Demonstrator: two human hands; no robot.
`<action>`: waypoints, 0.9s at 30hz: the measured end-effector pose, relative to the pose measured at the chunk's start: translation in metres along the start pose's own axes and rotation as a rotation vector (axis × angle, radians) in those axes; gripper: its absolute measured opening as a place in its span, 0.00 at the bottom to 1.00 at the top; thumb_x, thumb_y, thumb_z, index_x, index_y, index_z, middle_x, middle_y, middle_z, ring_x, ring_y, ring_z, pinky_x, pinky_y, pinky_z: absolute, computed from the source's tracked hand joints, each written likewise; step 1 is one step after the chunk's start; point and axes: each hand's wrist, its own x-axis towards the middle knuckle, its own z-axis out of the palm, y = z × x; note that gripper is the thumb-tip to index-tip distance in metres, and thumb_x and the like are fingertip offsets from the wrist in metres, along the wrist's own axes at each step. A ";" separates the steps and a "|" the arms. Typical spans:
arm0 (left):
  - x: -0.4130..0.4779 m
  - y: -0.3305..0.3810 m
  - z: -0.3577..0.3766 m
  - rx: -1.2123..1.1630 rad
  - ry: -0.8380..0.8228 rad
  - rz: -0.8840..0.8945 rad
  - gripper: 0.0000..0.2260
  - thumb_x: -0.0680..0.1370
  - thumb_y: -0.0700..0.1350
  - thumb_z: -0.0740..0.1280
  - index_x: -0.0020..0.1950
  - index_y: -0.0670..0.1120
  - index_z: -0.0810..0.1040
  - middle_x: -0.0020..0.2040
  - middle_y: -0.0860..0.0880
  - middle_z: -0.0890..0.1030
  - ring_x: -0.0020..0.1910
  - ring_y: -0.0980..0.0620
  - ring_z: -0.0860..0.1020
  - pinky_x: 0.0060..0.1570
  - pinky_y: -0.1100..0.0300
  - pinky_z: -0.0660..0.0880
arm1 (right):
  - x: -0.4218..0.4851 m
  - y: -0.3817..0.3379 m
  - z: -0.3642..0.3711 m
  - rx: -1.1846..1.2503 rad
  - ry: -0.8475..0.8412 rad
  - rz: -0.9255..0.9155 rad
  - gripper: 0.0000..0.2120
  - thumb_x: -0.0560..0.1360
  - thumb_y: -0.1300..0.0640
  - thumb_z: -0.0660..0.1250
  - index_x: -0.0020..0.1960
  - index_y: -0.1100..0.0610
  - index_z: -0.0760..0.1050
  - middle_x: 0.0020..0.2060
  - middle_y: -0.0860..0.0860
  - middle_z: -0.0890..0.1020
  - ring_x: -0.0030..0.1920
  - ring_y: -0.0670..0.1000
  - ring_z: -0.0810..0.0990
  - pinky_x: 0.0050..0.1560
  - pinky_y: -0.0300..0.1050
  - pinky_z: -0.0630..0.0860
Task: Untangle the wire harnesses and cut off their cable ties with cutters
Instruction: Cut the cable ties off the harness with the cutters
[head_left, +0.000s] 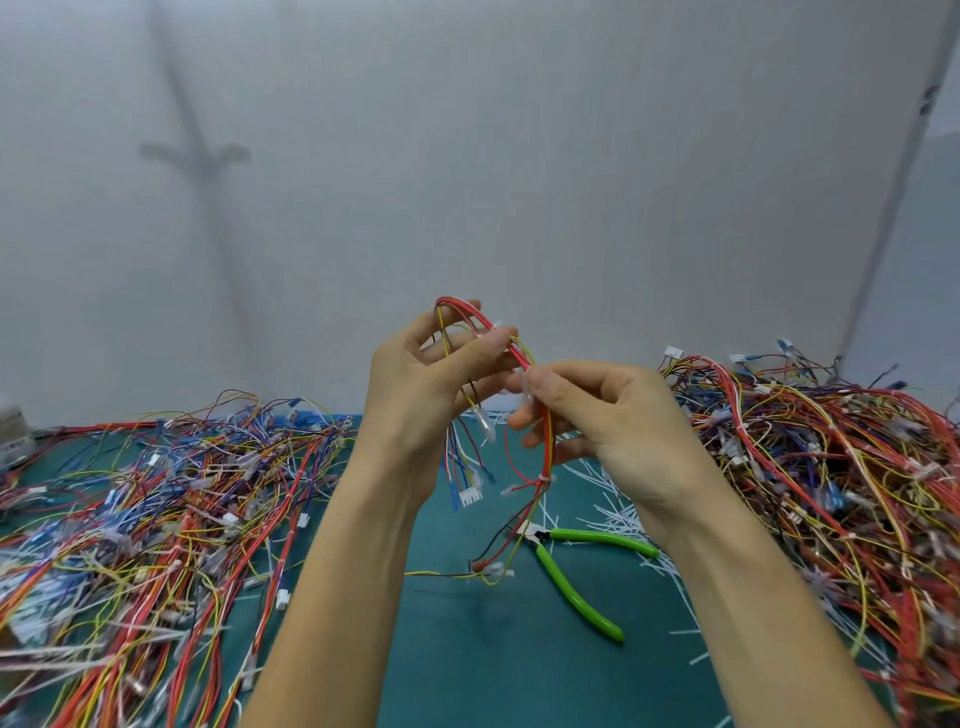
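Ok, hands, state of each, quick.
Left hand: closed on the wire harness at its top loop.
Right hand: pinching the same harness lower down.

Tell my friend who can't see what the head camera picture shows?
Two bare hands, left hand and right hand, hold up one wire harness above a green mat. Green-handled cutters lie below, between two big wire piles.

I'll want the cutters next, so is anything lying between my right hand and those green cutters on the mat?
Mostly clear. The green cutters lie on the mat below the right hand. The wire harness held in both hands dangles across their jaw end, and the right hand's grip is occupied with it.
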 end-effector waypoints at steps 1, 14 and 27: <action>0.001 0.000 0.000 -0.012 0.041 -0.001 0.11 0.74 0.35 0.72 0.55 0.41 0.78 0.42 0.44 0.84 0.37 0.50 0.83 0.39 0.62 0.80 | 0.000 0.000 0.000 -0.020 -0.014 0.009 0.10 0.78 0.53 0.66 0.49 0.56 0.84 0.38 0.49 0.86 0.38 0.44 0.82 0.36 0.37 0.78; 0.008 0.002 -0.004 -0.318 0.370 -0.002 0.04 0.75 0.34 0.70 0.48 0.40 0.78 0.42 0.46 0.83 0.37 0.55 0.83 0.38 0.66 0.79 | -0.004 0.005 -0.003 -0.261 -0.253 0.173 0.06 0.76 0.58 0.71 0.52 0.56 0.82 0.45 0.50 0.87 0.46 0.50 0.86 0.52 0.42 0.80; 0.009 0.007 -0.014 -0.551 0.358 -0.156 0.05 0.80 0.43 0.64 0.48 0.41 0.76 0.47 0.43 0.83 0.43 0.49 0.84 0.47 0.58 0.82 | -0.003 -0.006 -0.003 0.257 0.060 0.023 0.07 0.75 0.55 0.67 0.44 0.53 0.84 0.40 0.52 0.86 0.39 0.53 0.87 0.36 0.39 0.81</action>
